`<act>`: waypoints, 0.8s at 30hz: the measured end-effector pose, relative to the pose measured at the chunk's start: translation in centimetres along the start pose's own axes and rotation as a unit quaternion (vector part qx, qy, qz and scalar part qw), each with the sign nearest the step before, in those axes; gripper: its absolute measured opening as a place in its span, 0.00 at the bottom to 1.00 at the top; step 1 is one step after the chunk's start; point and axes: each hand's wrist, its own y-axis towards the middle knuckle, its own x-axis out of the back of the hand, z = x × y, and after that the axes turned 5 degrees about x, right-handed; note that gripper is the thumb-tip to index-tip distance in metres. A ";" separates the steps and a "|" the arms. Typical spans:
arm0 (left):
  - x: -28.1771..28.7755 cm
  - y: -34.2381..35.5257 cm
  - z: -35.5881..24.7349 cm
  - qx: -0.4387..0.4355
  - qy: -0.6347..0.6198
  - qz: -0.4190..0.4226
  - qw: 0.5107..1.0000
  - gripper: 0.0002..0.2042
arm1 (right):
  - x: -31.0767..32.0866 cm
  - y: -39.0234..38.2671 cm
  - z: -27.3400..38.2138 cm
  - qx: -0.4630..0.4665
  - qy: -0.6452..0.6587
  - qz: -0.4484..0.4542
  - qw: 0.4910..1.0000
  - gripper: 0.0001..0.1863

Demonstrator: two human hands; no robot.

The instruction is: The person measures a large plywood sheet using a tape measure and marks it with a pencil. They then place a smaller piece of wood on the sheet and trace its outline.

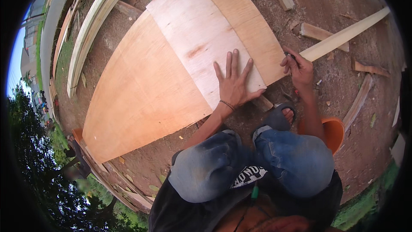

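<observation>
My left hand (234, 79) lies flat with its fingers spread on a pale, whitish strip of plywood (189, 30). That strip lies between two tan plywood areas, a large one (137, 86) on the left and a narrower one (240, 13) on the right. At the right edge of the narrower area, my right hand (300, 68) is closed in a pinch, thumb and fingers drawn together. Something small and dark shows at its fingertips, too small to name.
An orange bucket (336, 131) stands beside my right forearm. A long wooden strip (347, 34) reaches out to the right across the dirt, with wood offcuts (317, 32) around it. Long boards (88, 32) lie at the far left. My sandalled foot (283, 116) is near the plywood edge.
</observation>
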 end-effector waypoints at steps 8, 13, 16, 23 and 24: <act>-0.8 0.1 0.2 -0.004 -0.002 -0.020 1.000 0.54 | -0.9 -0.9 1.6 0.126 -0.099 0.182 0.970 0.06; -0.7 0.2 0.1 0.011 0.014 -0.009 1.000 0.53 | -1.4 -1.7 0.5 0.173 -0.127 0.186 0.959 0.05; -0.6 0.3 0.1 0.016 0.000 -0.011 1.000 0.53 | -1.6 -1.9 0.7 0.184 -0.131 0.200 0.954 0.05; -0.8 0.4 0.2 0.012 -0.008 -0.014 1.000 0.53 | -2.1 -2.4 -0.3 0.188 -0.141 0.209 0.949 0.05; -0.8 0.5 0.2 0.012 -0.011 -0.014 1.000 0.53 | -2.0 -2.4 -0.4 0.197 -0.149 0.210 0.946 0.05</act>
